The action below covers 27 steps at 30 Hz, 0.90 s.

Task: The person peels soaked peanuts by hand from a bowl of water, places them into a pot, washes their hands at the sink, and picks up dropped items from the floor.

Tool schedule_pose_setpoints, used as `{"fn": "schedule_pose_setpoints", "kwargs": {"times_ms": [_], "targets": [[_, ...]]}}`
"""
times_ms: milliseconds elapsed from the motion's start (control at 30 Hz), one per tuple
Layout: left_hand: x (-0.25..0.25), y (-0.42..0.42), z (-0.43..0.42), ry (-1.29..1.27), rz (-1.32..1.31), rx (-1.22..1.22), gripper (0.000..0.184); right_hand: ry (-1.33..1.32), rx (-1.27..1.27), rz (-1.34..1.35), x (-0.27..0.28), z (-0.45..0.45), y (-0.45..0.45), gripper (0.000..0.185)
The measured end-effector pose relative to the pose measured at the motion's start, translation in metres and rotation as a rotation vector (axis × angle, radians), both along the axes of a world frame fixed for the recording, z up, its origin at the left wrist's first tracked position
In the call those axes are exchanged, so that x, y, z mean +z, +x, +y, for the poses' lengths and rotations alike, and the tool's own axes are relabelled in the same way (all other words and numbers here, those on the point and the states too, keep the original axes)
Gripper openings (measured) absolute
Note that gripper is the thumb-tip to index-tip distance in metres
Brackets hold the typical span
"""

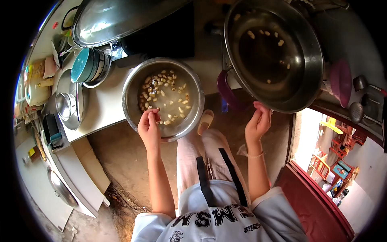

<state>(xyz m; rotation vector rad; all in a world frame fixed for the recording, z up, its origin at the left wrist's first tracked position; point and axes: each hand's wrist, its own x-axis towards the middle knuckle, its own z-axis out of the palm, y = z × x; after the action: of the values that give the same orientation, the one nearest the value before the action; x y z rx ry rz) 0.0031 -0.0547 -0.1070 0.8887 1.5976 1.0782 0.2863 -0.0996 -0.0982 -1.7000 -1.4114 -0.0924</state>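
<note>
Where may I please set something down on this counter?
Perhaps the bare white countertop between the round steel basin of pale peanuts and the shallow steel tray. Farther left, it is crowded with a teal-topped stack of round bowls and a small round steel bowl.

A brown floor was bordered by a white-topped counter, while bright light was admitted through an open doorway, beside which a dark red door was seen, with reddish furniture glimpsed beyond.

Head view, steeply down, seemingly near both hands
</note>
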Motion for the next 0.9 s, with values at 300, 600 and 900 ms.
{"fn": "schedule_pose_setpoints", "kwargs": {"times_ms": [300,600,900], "targets": [[-0.012,-0.008,0.021,-0.053,0.655,-0.325,0.040,-0.468,-0.322,0.626,-0.063,-0.103,0.016,0.015],[-0.061,0.012,0.048,-0.028,1.070,-0.797,0.056,-0.926,-0.502,0.573,-0.180,-0.218,-0.012,0.010],[-0.097,-0.003,0.075,0.188,1.079,-1.115,0.032,-0.981,-1.114,0.854,-0.279,-0.427,-0.109,0.012]]}}
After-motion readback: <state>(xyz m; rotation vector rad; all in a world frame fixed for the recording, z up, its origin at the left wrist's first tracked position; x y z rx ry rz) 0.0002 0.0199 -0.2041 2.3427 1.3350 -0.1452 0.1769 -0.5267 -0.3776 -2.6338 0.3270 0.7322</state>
